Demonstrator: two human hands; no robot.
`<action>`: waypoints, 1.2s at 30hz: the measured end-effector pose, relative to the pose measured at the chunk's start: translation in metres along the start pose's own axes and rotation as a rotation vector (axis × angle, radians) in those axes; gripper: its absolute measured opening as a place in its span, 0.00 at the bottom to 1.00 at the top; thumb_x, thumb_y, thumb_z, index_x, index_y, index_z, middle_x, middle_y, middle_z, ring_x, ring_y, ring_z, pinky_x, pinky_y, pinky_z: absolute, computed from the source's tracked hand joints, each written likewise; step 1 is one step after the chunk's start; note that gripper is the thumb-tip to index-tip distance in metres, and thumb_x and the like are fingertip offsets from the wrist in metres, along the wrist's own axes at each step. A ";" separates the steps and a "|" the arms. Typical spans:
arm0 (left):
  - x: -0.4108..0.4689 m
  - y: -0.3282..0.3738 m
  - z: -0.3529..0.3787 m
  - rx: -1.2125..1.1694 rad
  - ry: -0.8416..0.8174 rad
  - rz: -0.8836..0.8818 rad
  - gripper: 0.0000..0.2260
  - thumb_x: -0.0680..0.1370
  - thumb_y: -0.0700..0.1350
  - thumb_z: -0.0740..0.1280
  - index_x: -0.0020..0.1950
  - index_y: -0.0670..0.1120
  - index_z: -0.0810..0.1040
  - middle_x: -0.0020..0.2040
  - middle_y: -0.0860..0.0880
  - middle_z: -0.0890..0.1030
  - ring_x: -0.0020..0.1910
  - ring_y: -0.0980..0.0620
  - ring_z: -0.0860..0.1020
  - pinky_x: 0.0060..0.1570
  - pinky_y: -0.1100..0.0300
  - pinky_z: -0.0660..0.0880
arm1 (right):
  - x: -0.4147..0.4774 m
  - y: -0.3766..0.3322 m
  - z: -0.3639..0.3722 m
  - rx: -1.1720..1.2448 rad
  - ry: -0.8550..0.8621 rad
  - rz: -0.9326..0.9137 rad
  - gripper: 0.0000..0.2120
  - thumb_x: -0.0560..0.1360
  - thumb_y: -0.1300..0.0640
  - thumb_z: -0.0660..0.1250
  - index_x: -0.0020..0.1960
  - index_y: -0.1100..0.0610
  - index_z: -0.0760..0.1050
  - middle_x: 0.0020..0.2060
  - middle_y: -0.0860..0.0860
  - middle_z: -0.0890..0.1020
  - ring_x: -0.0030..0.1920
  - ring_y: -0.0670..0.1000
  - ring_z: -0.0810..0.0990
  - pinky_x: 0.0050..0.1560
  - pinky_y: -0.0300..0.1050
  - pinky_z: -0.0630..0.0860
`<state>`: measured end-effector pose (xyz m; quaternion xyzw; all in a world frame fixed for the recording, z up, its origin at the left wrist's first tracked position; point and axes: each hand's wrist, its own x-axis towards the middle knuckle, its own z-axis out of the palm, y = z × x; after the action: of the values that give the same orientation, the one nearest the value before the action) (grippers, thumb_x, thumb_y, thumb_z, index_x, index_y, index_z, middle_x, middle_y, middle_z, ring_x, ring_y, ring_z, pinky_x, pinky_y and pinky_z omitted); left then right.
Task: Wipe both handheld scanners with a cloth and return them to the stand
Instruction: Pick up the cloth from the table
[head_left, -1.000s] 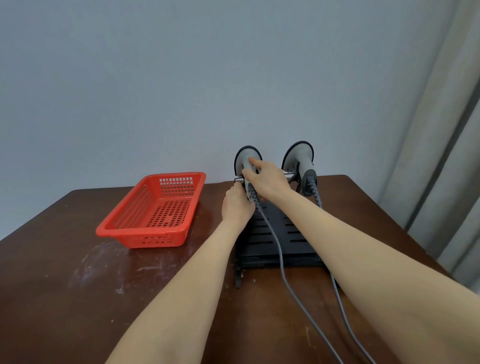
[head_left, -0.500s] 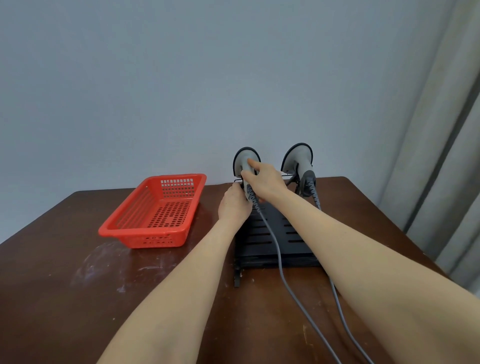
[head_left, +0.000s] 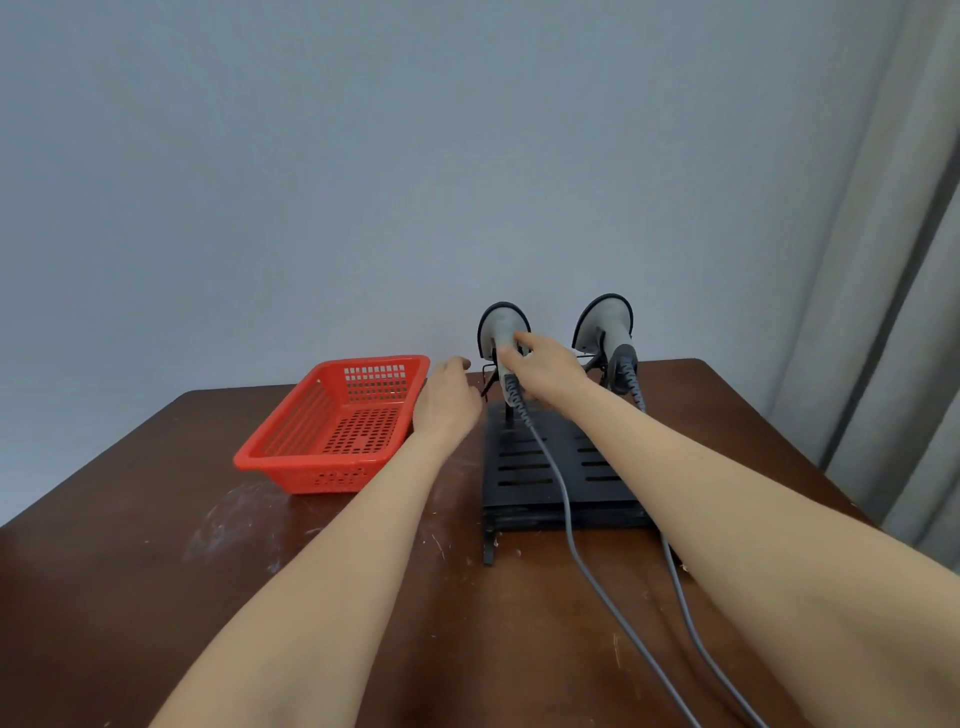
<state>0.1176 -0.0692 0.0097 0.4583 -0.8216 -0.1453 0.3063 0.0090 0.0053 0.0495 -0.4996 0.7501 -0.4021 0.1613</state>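
Note:
Two grey handheld scanners sit head-up on a black slotted stand (head_left: 524, 467) at the far side of the table. My right hand (head_left: 545, 369) is wrapped around the handle of the left scanner (head_left: 501, 327), which rests in the stand. The right scanner (head_left: 605, 325) stands untouched beside it. My left hand (head_left: 447, 402) hovers between the basket and the stand, fingers loosely apart, holding nothing. Grey cables (head_left: 576, 540) run from both scanners toward me. No cloth is visible.
A red plastic basket (head_left: 311, 467) stands left of the stand with nothing visible in it. The brown wooden table (head_left: 156, 571) is scuffed with white marks. A grey wall is close behind, and a curtain (head_left: 893, 312) hangs at the right.
My left hand has come off the left scanner's handle and moved left toward the basket. My right hand stays on the left scanner.

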 end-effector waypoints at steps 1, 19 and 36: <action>0.000 0.000 -0.004 0.003 0.006 0.005 0.20 0.76 0.35 0.57 0.69 0.41 0.69 0.67 0.42 0.73 0.65 0.43 0.72 0.61 0.51 0.70 | -0.002 -0.001 -0.001 -0.024 0.001 -0.005 0.22 0.78 0.44 0.54 0.63 0.58 0.70 0.50 0.55 0.77 0.51 0.58 0.78 0.52 0.52 0.76; -0.030 0.125 -0.029 -0.120 0.194 0.360 0.17 0.82 0.48 0.54 0.67 0.43 0.72 0.65 0.45 0.73 0.62 0.47 0.73 0.57 0.55 0.69 | -0.049 0.022 -0.079 -0.091 0.397 0.027 0.21 0.77 0.55 0.59 0.70 0.54 0.64 0.63 0.56 0.74 0.59 0.58 0.75 0.51 0.48 0.70; -0.101 0.199 0.054 0.127 -0.609 0.365 0.21 0.80 0.32 0.52 0.73 0.39 0.64 0.72 0.41 0.67 0.70 0.44 0.67 0.64 0.57 0.65 | -0.120 0.141 -0.102 -0.366 -0.043 0.503 0.17 0.71 0.47 0.71 0.47 0.59 0.72 0.35 0.52 0.77 0.38 0.52 0.78 0.39 0.45 0.74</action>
<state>-0.0091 0.1201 0.0342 0.2575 -0.9509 -0.1669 0.0392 -0.0904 0.1809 -0.0136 -0.3276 0.9065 -0.1971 0.1790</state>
